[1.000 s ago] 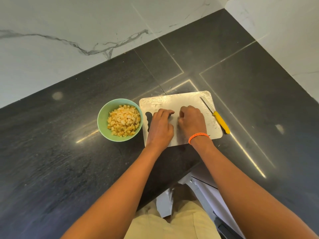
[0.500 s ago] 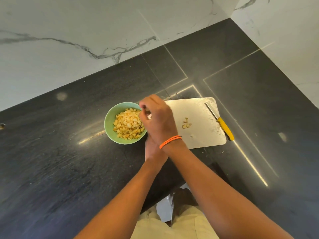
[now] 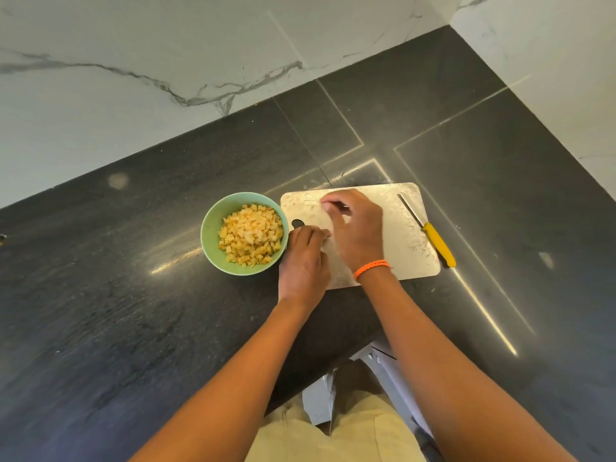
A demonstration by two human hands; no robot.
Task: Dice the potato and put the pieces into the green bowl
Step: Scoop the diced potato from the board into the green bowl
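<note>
Green bowl [image 3: 213,235] full of potato dice [image 3: 251,235], frame centre-left. Both hands over cutting board [image 3: 400,235], likely gathering last bits. Right hand [image 3: 358,228] and left hand [image 3: 305,258] curled; contents cannot tell. Knife [image 3: 433,235] parked on board's right edge.

Bare forearms; orange braided wristband [image 3: 372,269] at right wrist; khaki trousers [image 3: 336,435]

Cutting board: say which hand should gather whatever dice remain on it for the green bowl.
Right. The right hand is over the middle of the cutting board, fingers curled down; any dice beneath are hidden. The left hand sits at the board's edge beside the green bowl.
</note>
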